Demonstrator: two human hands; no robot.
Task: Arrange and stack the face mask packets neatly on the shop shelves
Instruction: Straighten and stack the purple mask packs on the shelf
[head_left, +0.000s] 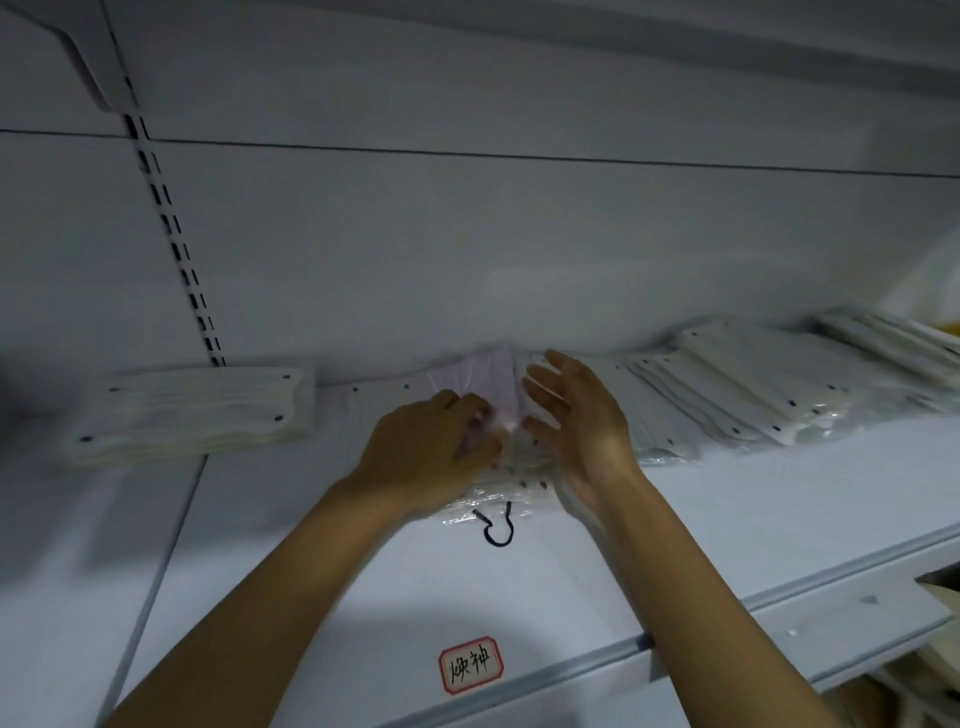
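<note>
A loose pile of mask packets (506, 467) in clear wrap lies at the middle of the white shelf (701, 530), close to the back panel, with a dark ear loop (500, 531) trailing out of its near edge at 6 o'clock. The step in hand looks like squaring this pile: gathering slipped packets into one even stack.

The left hand (431, 447) lies on the pile from 8 o'clock, palm down, knuckles up, its fingers (475, 415) curled over the top packets and apparently pinching them, though blur there makes the grip hard to read. The right hand (576, 421) stands on edge at the pile's 3 o'clock side, palm turned inward, fingers straight and spread, holding nothing; whether the palm touches the packets cannot be told. Both forearms reach in from the lower edge and converge on the pile.

The next move probably calls for the right palm to press the side flush while the left steadies the top, and for tucking the ear loop back in.

At 9 o'clock of the pile a tidy stack of packets (192, 415) sits near the slotted upright (171, 234). At 2 o'clock a fanned row of packets (753, 395) leans along the shelf. A red-bordered label (471, 664) is stuck near the front edge at 6 o'clock.
</note>
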